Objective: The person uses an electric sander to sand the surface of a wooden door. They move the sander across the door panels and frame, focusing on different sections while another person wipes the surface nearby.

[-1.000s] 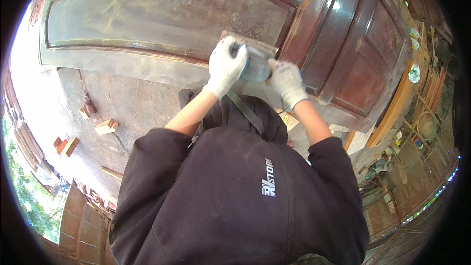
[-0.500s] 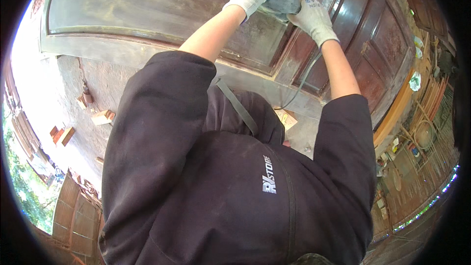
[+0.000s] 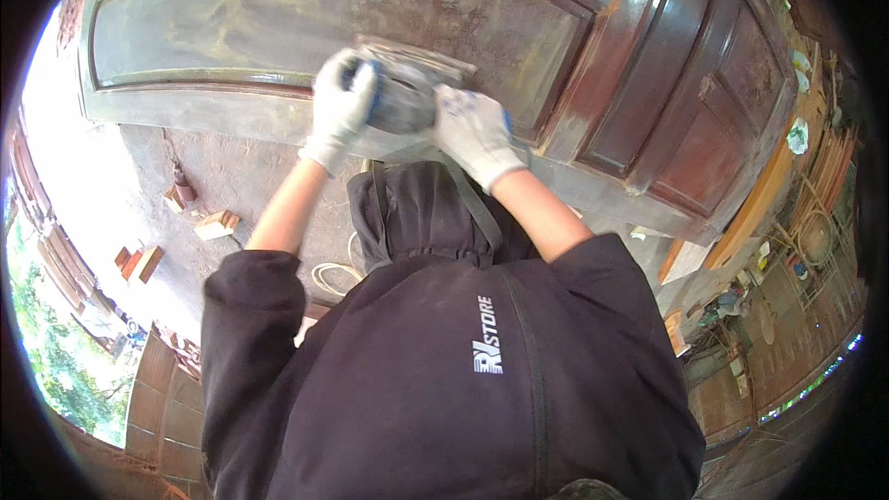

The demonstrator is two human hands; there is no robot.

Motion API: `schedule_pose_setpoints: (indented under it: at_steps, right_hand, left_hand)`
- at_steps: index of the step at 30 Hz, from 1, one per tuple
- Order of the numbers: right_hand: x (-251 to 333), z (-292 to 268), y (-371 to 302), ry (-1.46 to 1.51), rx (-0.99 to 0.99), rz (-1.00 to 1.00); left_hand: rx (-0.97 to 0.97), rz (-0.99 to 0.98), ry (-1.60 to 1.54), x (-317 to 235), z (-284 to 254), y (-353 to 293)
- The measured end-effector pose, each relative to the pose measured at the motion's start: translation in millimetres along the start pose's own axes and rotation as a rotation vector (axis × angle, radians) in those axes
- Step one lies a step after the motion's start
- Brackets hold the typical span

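A workshop-like space with a bare grey floor (image 3: 287, 176) opens at the far left onto sunlit greenery (image 3: 79, 380). Rightward on that floor sit small wooden blocks (image 3: 217, 224), and a pale looped cord (image 3: 335, 278) lies beside the person's dark jacket (image 3: 398, 380). Above these, a large brown panelled door (image 3: 278, 23) spans the view, its left panel dull and streaked.

The gloved left hand (image 3: 341, 106) is clamped around the left end of a grey power tool (image 3: 406, 106), fingers curled over its blue-edged grip. The tool lies directly between the hands, over the lower border of the door's long panel; whether its flat base (image 3: 421, 56) bears fully on the wood cannot be told. The base's long edge runs crosswise, dipping slightly toward the right, and the body juts from it toward the person.

The gloved right hand (image 3: 474, 130) closes on the tool's right end, its fingertips partly hidden and blurred. Both hands touch the tool, so neither is nearer to it, but the left reaches farther from the person's body. Farther right, glossier door panels give way to long planks (image 3: 752, 204).
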State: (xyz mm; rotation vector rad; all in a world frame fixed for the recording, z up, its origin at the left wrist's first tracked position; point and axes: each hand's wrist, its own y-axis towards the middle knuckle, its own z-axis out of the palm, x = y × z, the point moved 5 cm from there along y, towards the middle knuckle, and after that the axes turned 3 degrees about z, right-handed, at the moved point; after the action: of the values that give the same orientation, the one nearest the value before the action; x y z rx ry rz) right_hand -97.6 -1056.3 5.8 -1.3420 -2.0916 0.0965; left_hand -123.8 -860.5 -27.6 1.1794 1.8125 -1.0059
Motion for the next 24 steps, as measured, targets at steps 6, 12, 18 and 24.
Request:
schedule_pose_setpoints:
  at_steps: [6, 12, 18, 24]
  right_hand:
    - [79, 16, 75, 0.087, -0.134, -0.147]
    - [52, 24, 50, 0.073, -0.1, -0.195]
    - [-36, -9, -30, 0.092, 0.047, 0.057]
    - [-96, -35, -67, -0.126, 0.077, 0.242]
  left_hand:
    - [-0.044, -0.091, -0.267, 43, -104, 70]
    - [-0.058, -0.099, -0.222, 38, -80, 35]
    - [-0.06, 0.063, 0.108, -28, 28, -13]
    - [0.057, 0.056, -0.035, -78, 108, -16]
